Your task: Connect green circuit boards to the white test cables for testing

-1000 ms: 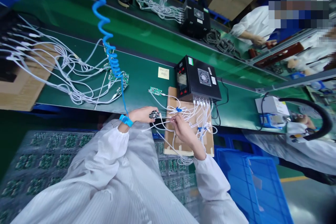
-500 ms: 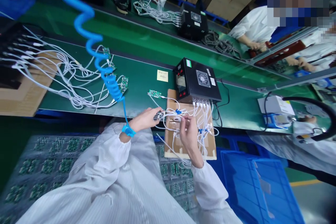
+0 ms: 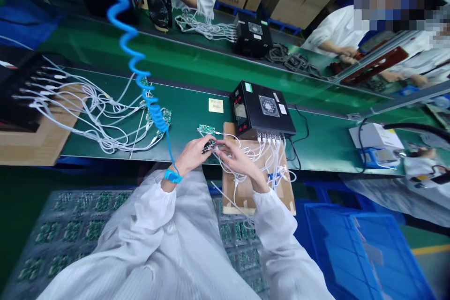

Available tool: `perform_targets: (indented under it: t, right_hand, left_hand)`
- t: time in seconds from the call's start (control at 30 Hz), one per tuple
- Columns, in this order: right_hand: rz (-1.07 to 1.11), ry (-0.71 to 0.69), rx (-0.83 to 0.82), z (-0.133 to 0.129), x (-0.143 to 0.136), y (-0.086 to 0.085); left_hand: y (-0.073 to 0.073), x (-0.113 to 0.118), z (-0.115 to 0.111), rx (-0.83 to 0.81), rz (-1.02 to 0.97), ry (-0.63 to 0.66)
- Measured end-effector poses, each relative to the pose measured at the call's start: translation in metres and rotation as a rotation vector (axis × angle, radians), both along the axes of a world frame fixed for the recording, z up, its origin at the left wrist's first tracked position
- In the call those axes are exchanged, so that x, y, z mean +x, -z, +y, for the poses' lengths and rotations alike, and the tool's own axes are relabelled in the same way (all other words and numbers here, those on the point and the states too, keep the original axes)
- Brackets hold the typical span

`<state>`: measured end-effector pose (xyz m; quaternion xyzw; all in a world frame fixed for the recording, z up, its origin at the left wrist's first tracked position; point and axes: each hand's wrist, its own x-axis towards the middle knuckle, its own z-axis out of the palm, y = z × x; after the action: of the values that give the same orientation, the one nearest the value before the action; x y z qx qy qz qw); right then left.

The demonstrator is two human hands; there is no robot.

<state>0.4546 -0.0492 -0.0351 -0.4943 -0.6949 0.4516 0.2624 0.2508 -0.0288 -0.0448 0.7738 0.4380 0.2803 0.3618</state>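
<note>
My left hand (image 3: 191,153), with a blue wrist strap (image 3: 173,176), pinches a small circuit board (image 3: 208,146) at the bench edge. My right hand (image 3: 239,160) has its fingertips against the board's right end, closed on a white cable (image 3: 216,149); its plug is mostly hidden by the fingers. Just beyond them a green circuit board (image 3: 206,129) lies on the bench with a white cable plugged into it. Several white cables run over a cardboard sheet (image 3: 260,195) to the front sockets of a black box with a fan (image 3: 264,108).
On the left, more boards (image 3: 165,116) lie among tangled white cables (image 3: 105,138). A coiled blue cord (image 3: 131,42) hangs in front of the bench. Trays of circuit boards (image 3: 70,230) sit low at left, blue crates (image 3: 351,243) at lower right. Co-workers sit across the bench.
My right hand has moved left from the cable bundle to the board in my left hand. The board has come slightly up and left. The view has shifted a little.
</note>
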Motion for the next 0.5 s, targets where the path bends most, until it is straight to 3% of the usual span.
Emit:
perform_targets:
  t: [0.13,0.23,0.3,0.4,0.5]
  right_hand:
    - [-0.073,-0.024,0.027,0.010,0.000,0.002]
    - [-0.069,-0.015,-0.083,0.013,-0.001,0.004]
    - [-0.021,0.034,-0.155,0.012,-0.002,0.006]
    - [-0.007,0.118,-0.129,0.009,-0.003,0.009]
    - [-0.007,0.194,-0.069,0.006,-0.009,0.008]
  left_hand:
    - [0.007,-0.004,0.008,-0.056,-0.212,0.016]
    - [0.010,-0.008,0.013,-0.149,-0.367,-0.024]
    - [0.012,-0.012,0.018,-0.238,-0.515,-0.150]
    - [0.012,-0.018,0.025,-0.417,-0.823,-0.388]
    - [0.010,-0.019,0.030,-0.629,-1.099,-0.494]
